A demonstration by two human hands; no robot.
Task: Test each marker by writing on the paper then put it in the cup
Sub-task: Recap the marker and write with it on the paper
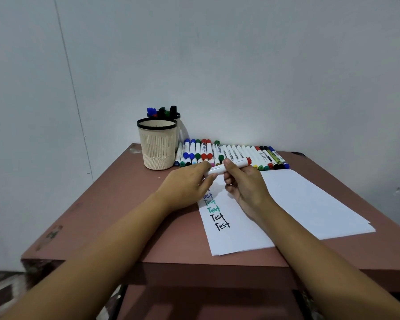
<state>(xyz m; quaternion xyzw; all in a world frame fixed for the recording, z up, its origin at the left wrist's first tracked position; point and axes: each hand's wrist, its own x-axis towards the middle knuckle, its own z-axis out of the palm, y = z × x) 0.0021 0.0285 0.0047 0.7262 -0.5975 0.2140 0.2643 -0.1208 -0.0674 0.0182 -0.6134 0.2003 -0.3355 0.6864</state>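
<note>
Pale grey wall [217, 65] stands behind a reddish-brown table [116, 204] whose matt top is a little scuffed. Both hands meet over the far left part of the paper [298, 199] and hold one marker [239, 163] between them. The right hand [246, 183] has thumb and curled fingers closed round the middle of the barrel. The left hand [185, 181] pinches the end that points left. This end is hidden under its fingers, so I cannot tell whether a cap sits on it.

The marker's long axis runs left to right, nearly level, and its red end sticks out to the right of the right hand's grip. The barrel is white, round and of smooth plastic.

Directly under the grip lies the paper: thin white sheets in a loose stack. On it a column of "Test" words [218, 217] in green and black runs from the grip toward the person.

The cup [157, 146] stands to the far left of the grip, beyond the left hand, so the left hand is the nearer one. It is cream with a slotted wall, a knobbly lower band and a black rim. No marker shows above its rim. A second cup [181, 132] behind it holds dark-capped markers. Beyond the grip, a row of markers [231, 153] lies side by side along the table's far edge.

I judge that the next move is writing, so the tip must turn down to the paper.
</note>
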